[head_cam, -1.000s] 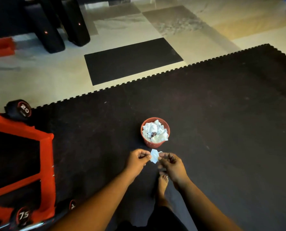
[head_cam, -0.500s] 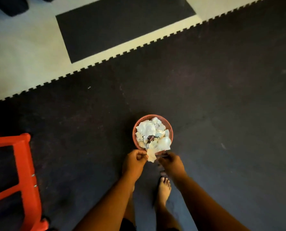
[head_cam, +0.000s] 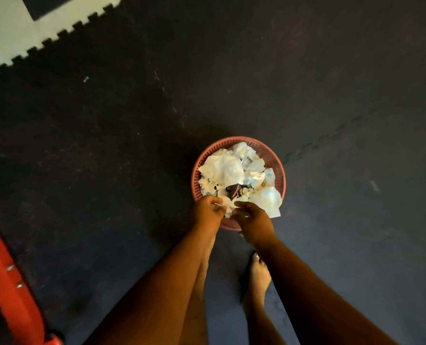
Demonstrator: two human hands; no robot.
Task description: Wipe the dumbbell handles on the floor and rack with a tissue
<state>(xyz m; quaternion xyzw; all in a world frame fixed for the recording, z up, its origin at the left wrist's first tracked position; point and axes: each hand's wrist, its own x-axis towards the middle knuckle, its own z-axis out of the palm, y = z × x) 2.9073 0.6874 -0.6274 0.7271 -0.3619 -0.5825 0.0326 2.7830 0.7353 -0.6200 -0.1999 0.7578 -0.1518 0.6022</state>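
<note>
A small white tissue (head_cam: 228,208) sits between my two hands, right over the near rim of a round pink waste basket (head_cam: 280,175) on the black floor mat. My left hand (head_cam: 207,212) pinches the tissue's left side with curled fingers. My right hand (head_cam: 253,221) pinches its right side. The basket is heaped with crumpled white tissues (head_cam: 223,170). No dumbbell shows in the head view.
The red frame of the dumbbell rack (head_cam: 6,282) runs along the left edge. The black puzzle-edged mat (head_cam: 331,83) covers most of the floor, with pale floor (head_cam: 3,33) at top left. My bare right foot (head_cam: 258,277) stands just behind the basket.
My view tipped down and closed in on the basket. Both hands carried the tissue forward from in front of the basket to above its near rim.
</note>
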